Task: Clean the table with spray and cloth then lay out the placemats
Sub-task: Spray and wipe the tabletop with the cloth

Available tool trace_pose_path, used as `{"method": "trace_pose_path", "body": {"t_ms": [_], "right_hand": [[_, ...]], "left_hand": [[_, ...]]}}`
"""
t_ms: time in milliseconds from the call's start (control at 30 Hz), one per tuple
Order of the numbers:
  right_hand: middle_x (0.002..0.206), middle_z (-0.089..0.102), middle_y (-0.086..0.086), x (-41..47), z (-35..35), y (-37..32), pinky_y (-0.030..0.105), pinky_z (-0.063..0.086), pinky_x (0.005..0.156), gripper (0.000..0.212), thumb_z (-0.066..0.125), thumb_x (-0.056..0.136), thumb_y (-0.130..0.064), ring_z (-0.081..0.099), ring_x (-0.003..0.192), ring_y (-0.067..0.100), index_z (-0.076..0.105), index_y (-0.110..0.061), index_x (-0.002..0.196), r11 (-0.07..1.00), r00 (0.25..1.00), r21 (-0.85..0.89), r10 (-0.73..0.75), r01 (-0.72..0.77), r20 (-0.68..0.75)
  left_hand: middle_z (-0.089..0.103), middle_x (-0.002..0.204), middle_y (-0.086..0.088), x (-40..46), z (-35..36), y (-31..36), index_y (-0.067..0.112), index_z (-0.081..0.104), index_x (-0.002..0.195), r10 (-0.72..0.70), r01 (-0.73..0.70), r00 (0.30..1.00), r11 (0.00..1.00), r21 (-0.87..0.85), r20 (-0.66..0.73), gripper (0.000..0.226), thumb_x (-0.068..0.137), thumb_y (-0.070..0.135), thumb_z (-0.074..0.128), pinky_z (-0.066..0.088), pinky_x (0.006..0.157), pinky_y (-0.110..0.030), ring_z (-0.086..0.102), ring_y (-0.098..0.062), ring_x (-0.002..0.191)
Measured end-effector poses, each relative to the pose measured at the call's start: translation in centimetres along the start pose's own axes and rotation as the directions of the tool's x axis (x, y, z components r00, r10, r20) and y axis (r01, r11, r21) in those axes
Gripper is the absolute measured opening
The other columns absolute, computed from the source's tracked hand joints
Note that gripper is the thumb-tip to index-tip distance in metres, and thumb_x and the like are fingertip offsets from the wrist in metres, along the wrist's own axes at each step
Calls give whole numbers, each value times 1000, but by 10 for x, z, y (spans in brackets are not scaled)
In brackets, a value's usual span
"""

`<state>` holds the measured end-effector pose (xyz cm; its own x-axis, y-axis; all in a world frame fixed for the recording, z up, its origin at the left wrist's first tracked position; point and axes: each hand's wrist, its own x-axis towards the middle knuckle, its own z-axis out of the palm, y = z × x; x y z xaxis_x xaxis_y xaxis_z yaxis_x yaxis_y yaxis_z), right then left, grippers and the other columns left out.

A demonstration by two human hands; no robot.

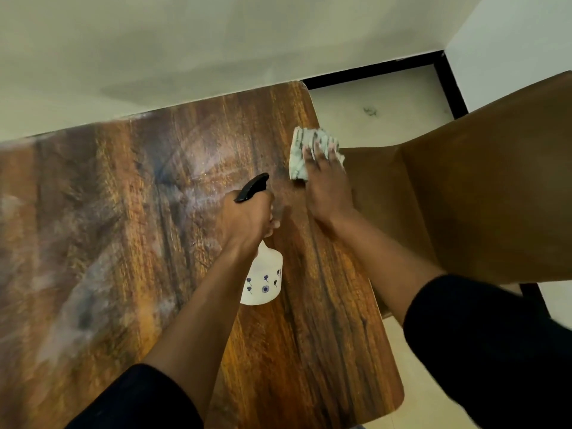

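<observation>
The fingers of the right hand [325,178] lie straight and slightly spread, pressed flat on a crumpled whitish cloth [301,150] with grey streaks; the cloth bunches out beyond the fingertips and to their left, and it sits at the right edge of the table [123,243], near the far right corner. Just left of that hand and nearer the person, the fingers of the left hand [247,221] are curled tight round the neck of a spray bottle [264,280], with the fingertips showing on the bottle's right side. The black trigger head [252,187] sticks out beyond the knuckles, pointing away from the person and toward the cloth. Below the gripping hand hangs the bottle's white body, printed with small dark flower marks; whether its base touches the wood or is held just above it cannot be told. Around both hands spreads the dark, wood-grained tabletop, which carries pale hazy smears to the left of the left hand and out toward the left part of the surface. Both forearms are bare, ending in black sleeves [483,342] at the lower edge of the view. To the right of the right hand, past the table edge, stands a brown chair [464,196] on a pale tiled floor [371,109], with a black skirting line along the wall behind it.
</observation>
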<state>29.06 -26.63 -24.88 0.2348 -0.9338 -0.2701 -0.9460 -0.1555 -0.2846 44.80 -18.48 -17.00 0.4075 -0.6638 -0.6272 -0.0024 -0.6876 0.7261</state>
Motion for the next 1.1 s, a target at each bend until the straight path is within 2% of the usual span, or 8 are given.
{"method": "trace_pose_path", "body": {"t_ms": [100, 200, 367, 533, 667, 767, 967, 1100], "right_hand": [[171, 3, 8, -69, 18, 0, 45, 3, 125, 75, 46, 103, -39, -4, 157, 36, 10, -15, 164, 999, 1000, 42, 21, -20, -8], [171, -1, 7, -126, 29, 6, 43, -1, 124, 75, 43, 102, -34, -10, 157, 34, 5, -17, 164, 999, 999, 34, 35, -35, 2], [171, -1, 7, -141, 27, 7, 47, 4, 127, 73, 13, 94, -37, -10, 157, 34, 9, -16, 164, 999, 1000, 40, 1, -2, 21], [171, 3, 10, -93, 15, 9, 47, 3, 127, 75, 17, 91, -36, -9, 157, 34, 12, -14, 163, 991, 992, 63, -122, 120, 14], [171, 0, 8, -24, 8, 4, 38, -9, 123, 73, 44, 100, -13, -11, 157, 33, 8, -17, 164, 992, 990, 12, -125, 126, -58], [171, -2, 7, 28, -2, -5, 35, -12, 120, 72, 45, 103, -16, -12, 157, 32, 6, -18, 164, 993, 992, 9, -115, 115, -56], [172, 2, 7, 129, -19, -14, 45, 4, 127, 69, 41, 102, -13, -4, 157, 34, 10, -20, 164, 993, 992, -27, -113, 111, -60], [171, 5, 8, 172, -32, -24, 47, 8, 127, 67, 42, 103, -18, 0, 157, 37, 14, -19, 163, 996, 995, -29, -83, 81, -53]], "left_hand": [[72, 67, -8, 5, 0, 5, 7, 77, 83, -6, 6, 1000, 1000, -1, -15, 16, 93, 17, 69, 52, 56, -30, 78, -27, 63], [72, 69, -9, 9, 0, 11, 7, 77, 82, 22, -22, 1000, 1000, 10, -3, 17, 95, 15, 68, 53, 56, -29, 77, -26, 62], [71, 68, -9, 23, 0, 13, 2, 77, 92, 35, -35, 999, 999, 7, 13, 16, 96, 16, 69, 53, 51, -28, 77, -26, 62], [71, 68, -11, 42, -2, 15, 2, 78, 98, 42, -42, 999, 999, -5, 25, 16, 96, 15, 69, 50, 49, -26, 77, -29, 64], [72, 67, -11, 60, -2, 27, -1, 77, 101, 40, -40, 999, 999, 4, -13, 22, 94, 20, 71, 51, 50, -28, 79, -30, 62], [75, 68, -9, 80, -4, 37, 1, 75, 113, 52, -51, 998, 998, 34, -25, 33, 91, 26, 71, 55, 58, -29, 80, -29, 63], [79, 77, -12, 108, -10, 51, 6, 76, 110, 112, -110, 993, 993, 49, -41, 31, 90, 29, 70, 61, 64, -34, 81, -28, 63], [79, 82, -14, 114, -16, 57, 7, 74, 116, 111, -110, 993, 994, 23, -42, 48, 79, 36, 69, 58, 62, -32, 81, -32, 66]]}}
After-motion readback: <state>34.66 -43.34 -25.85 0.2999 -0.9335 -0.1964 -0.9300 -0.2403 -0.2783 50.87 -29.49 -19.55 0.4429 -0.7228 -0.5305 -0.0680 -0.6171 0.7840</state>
